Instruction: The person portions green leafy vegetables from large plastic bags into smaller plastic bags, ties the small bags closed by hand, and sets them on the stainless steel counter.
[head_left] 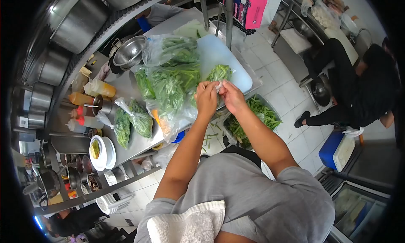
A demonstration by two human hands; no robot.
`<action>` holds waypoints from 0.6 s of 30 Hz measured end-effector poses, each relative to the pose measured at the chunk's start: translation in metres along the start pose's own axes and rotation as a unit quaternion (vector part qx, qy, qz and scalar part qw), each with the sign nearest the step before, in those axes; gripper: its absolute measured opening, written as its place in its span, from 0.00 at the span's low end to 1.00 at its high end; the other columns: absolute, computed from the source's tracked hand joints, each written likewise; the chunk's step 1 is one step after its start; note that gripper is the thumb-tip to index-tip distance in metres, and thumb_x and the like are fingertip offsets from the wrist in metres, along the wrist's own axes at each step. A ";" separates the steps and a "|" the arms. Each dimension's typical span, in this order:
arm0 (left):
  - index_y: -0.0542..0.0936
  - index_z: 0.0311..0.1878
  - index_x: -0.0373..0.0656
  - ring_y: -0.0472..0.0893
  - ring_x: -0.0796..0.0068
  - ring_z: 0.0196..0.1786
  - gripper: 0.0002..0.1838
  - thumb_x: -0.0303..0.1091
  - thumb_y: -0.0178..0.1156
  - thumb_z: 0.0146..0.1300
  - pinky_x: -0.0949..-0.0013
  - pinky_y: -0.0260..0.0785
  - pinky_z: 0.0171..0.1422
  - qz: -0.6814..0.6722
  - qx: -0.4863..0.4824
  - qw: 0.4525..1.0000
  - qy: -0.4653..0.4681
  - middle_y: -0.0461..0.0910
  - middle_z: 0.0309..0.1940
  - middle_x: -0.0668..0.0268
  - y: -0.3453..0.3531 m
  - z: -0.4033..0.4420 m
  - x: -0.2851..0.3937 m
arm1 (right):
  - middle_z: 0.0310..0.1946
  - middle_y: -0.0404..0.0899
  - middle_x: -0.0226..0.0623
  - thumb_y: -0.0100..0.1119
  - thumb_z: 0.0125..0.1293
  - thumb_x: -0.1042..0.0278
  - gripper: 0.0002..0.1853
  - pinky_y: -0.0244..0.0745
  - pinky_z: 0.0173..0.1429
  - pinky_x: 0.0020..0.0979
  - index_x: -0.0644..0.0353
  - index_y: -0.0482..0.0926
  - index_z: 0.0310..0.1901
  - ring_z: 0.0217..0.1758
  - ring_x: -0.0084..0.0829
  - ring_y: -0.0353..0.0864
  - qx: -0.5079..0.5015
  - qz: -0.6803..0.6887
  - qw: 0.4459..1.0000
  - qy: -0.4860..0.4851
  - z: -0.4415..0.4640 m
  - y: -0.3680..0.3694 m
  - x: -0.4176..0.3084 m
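Bag (220, 73) runs forward lengthwise, neck (219, 86) up, pinched between both hands (206, 100) (234, 98), fingertips closed.

yellowish food (95, 149) sits on a white plate (101, 162).

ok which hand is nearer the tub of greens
Right. The tub is low and to the right; the right hand is on that side, the left hand farther left.

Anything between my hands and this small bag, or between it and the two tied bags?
Nothing visible: your left hand and right hand hold the small bag. A pile of greens lies between it and the tied bags.
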State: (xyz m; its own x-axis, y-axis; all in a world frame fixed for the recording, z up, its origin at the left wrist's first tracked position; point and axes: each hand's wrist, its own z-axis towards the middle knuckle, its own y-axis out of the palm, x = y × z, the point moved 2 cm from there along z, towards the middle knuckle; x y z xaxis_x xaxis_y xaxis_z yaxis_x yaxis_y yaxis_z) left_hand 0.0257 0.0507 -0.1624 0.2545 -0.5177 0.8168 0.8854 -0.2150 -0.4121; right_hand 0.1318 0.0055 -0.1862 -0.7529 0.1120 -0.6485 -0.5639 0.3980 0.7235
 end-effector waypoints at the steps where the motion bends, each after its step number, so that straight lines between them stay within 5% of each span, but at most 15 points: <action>1: 0.80 0.42 0.48 0.71 0.64 0.44 0.10 0.30 0.54 0.58 0.62 0.59 0.47 0.071 0.002 0.997 0.043 0.73 0.39 0.65 -0.002 -0.003 0.005 | 0.22 0.68 0.23 0.53 0.66 0.62 0.07 0.61 0.33 0.24 0.54 0.72 0.34 0.26 0.19 0.65 0.000 0.017 0.999 0.028 0.001 0.000 -0.004; 7: 0.80 0.41 0.49 0.71 0.65 0.45 0.09 0.33 0.58 0.57 0.62 0.57 0.46 0.162 0.018 0.982 0.091 0.74 0.40 0.67 -0.010 -0.006 0.004 | 0.17 0.64 0.22 0.52 0.67 0.62 0.08 0.57 0.25 0.21 0.54 0.71 0.31 0.20 0.16 0.61 -0.033 -0.028 0.999 0.004 0.004 0.025 -0.040; 18: 0.78 0.37 0.49 0.71 0.64 0.44 0.09 0.30 0.58 0.51 0.59 0.57 0.45 0.171 0.052 0.980 0.083 0.73 0.41 0.70 -0.017 -0.002 0.000 | 0.18 0.63 0.20 0.49 0.68 0.64 0.10 0.61 0.30 0.22 0.55 0.72 0.29 0.22 0.14 0.62 -0.090 -0.019 0.994 -0.051 -0.007 0.057 -0.062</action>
State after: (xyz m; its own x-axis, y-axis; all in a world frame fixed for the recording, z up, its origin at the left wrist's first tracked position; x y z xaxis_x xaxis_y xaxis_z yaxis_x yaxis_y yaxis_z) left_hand 0.0094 0.0526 -0.1562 0.4846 -0.6737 0.5580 0.7960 0.0752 -0.6006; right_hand 0.1434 0.0146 -0.1032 -0.6968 0.1949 -0.6903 -0.6502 0.2346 0.7226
